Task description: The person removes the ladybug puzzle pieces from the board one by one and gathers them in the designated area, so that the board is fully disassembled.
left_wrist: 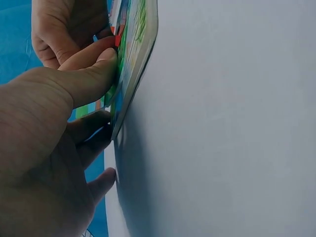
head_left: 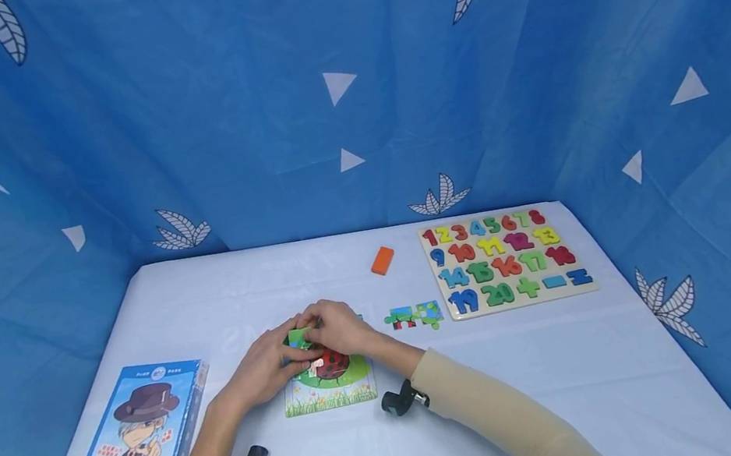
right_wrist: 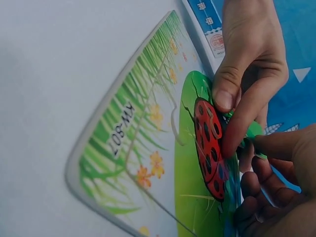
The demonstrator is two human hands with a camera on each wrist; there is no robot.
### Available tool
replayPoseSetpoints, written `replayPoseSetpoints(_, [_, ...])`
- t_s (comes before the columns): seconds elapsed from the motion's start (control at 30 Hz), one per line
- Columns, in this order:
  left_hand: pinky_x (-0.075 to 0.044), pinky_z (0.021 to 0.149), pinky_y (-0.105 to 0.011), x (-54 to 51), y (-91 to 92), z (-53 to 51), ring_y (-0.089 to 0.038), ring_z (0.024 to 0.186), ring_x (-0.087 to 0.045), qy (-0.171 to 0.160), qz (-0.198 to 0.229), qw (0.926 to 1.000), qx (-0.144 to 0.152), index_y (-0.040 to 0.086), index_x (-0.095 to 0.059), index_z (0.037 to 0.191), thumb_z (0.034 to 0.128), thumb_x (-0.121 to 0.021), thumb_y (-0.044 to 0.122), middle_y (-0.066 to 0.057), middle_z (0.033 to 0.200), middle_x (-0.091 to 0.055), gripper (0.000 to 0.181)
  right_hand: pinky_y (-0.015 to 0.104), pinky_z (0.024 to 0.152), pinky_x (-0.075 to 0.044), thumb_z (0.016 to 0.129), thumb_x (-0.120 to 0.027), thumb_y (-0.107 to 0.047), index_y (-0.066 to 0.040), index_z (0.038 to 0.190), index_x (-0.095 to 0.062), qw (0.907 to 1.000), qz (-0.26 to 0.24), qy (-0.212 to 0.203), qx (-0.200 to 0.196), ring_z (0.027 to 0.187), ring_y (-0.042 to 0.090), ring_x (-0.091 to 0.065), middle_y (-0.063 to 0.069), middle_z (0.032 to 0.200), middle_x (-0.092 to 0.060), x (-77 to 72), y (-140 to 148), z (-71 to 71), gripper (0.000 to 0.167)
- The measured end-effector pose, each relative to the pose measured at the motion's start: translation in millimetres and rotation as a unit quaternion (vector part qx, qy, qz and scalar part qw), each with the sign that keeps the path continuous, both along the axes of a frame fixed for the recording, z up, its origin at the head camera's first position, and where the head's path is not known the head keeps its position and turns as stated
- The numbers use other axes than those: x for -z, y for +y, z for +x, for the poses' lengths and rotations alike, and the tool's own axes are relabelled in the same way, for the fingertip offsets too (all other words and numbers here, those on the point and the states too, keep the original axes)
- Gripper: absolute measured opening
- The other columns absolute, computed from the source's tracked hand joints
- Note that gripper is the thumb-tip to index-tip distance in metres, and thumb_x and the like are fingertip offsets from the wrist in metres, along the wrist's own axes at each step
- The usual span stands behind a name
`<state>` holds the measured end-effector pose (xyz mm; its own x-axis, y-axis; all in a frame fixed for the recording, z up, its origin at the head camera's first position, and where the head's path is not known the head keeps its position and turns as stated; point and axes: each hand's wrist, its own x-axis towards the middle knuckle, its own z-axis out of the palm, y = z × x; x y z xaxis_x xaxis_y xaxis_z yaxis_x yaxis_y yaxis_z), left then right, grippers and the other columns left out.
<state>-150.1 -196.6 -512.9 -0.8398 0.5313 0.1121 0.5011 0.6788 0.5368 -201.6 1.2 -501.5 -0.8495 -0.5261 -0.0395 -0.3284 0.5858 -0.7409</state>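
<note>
1. Head view: ladybug puzzle, left of the middle of the tabletop. Right hand pinching a green piece at the puzzle's far left corner. Left hand close beside, fingers on the puzzle. Two loose pieces to the right, then a number board near the tabletop's far right corner.
2. Left wrist view: left thumb and finger against the puzzle; cannot tell if pinching anything.
3. Right wrist view: green piece partly hidden by fingers. Looks like the fitting-in step. Next, probably calls for lining up bumps and gaps, then pressing flat.
</note>
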Motion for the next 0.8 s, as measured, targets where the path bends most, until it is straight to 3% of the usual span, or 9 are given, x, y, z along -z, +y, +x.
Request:
replayPoseSetpoints(0.33, [-0.034,0.111,-0.063,-0.2,2.6,-1.8,-0.043,0.142,-0.040,-0.010,0.011,0.9998,-0.015,0.027,-0.079,0.112,0.0834,-0.082,0.020,-0.018,0.155,-0.042,0.029,0.019,0.068,-0.048,0.096,-0.068,-0.019,-0.018,0.103,-0.074,0.9999,-0.010,-0.001,0.006,0.077,0.003,-0.056,-0.009,0.090,-0.062,1.1,-0.1,-1.7,0.009])
replayPoseSetpoints(0.63, [-0.029,0.112,-0.066,0.5,1.2,-2.6,-0.046,0.144,-0.034,-0.036,0.031,0.9988,-0.015,0.025,-0.078,0.112,0.0859,-0.079,0.015,-0.020,0.157,-0.038,0.028,0.017,0.069,-0.048,0.097,-0.067,-0.019,-0.016,0.109,-0.075,0.9983,0.050,0.029,-0.002,0.078,0.001,-0.056,-0.008,0.093,-0.063,-0.5,-3.8,-1.5,0.015])
replayPoseSetpoints(0.8, [-0.029,0.112,-0.066,2.2,1.6,-2.9,-0.044,0.144,-0.034,-0.025,0.030,0.9991,-0.013,0.026,-0.078,0.112,0.0859,-0.079,0.014,-0.020,0.157,-0.039,0.029,0.017,0.070,-0.048,0.097,-0.068,-0.019,-0.016,0.110,-0.076,0.9977,0.058,0.035,-0.002,0.079,0.001,-0.057,-0.008,0.094,-0.064,-1.2,-4.7,-0.9,0.015])
